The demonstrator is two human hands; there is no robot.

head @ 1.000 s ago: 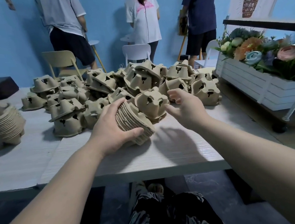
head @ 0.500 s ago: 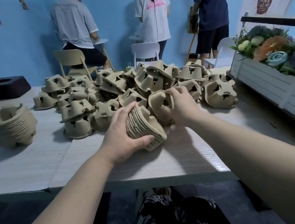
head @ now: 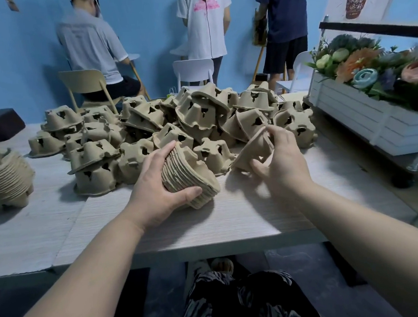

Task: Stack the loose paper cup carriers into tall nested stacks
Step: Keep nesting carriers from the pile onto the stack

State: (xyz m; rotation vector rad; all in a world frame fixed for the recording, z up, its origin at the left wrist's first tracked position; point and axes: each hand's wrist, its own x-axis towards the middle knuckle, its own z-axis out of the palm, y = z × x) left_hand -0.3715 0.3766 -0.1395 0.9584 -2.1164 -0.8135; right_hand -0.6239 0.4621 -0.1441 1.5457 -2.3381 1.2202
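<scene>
my left hand has its fingers wrapped round a tilted nested stack resting on the counter. right hand pinches one loose carrier, lifted just beside the loose pile. bare counter runs from the stack to the near edge, another stack far left.

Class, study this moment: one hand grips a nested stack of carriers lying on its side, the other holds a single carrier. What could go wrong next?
1. The left hand grips the nested stack tilted on its side; layers might slide apart.
2. The right hand holds the single carrier at an angle; it may jam instead of nesting.
3. The loose pile sits close behind; a reach could topple it.
</scene>
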